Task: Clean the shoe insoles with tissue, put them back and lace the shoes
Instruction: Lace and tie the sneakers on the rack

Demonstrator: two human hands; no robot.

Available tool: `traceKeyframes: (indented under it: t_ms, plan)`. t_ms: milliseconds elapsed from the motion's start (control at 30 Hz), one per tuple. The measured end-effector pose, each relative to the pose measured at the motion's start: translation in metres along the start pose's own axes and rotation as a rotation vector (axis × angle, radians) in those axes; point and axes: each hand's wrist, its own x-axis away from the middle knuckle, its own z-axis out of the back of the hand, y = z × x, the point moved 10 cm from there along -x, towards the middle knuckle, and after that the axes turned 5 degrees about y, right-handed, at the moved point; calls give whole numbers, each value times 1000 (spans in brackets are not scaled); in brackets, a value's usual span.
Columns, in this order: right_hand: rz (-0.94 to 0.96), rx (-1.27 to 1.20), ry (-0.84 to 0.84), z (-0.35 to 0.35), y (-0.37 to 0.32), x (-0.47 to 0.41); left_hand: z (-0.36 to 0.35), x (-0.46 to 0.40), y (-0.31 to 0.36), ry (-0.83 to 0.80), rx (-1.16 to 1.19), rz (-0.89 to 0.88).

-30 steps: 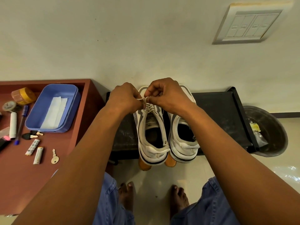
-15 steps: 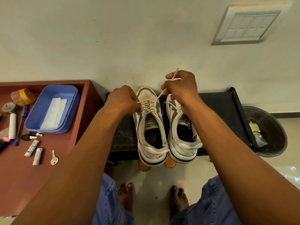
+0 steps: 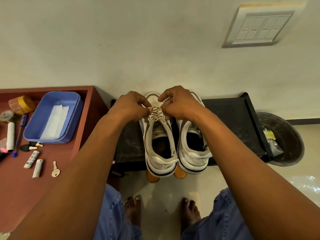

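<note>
Head view: both hands meet at the far end of the left shoe [image 3: 160,144], left hand [image 3: 131,105] and right hand [image 3: 180,103] each pinching its lace [image 3: 155,112]; toe points away, ends pull sideways.

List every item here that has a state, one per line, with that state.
left hand: pinching the lace
right hand: pinching the lace
lace: threaded through the eyelets, ends held
left shoe: upright on the black stand, being laced
right shoe: upright beside it, lacing hidden
blue tub: open, tissue inside
bin: open, scraps inside
</note>
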Motion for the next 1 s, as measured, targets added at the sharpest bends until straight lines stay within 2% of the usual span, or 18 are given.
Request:
traceKeyframes:
  t_ms: [267, 467, 800, 900, 1000]
  plan:
    - [28, 45, -53, 3, 2, 6, 7, 4, 3, -15, 86, -3]
    - [109, 102, -90, 14, -1, 14, 9, 10, -7, -133, 89, 65]
    - [58, 443, -34, 24, 17, 16, 13, 15, -25, -168, -106, 205]
    - [34, 482, 29, 29, 20, 12, 5, 20, -32, -246, -183, 264]
    - [7, 474, 53, 29, 23, 10, -3, 21, -30, -277, -203, 243]
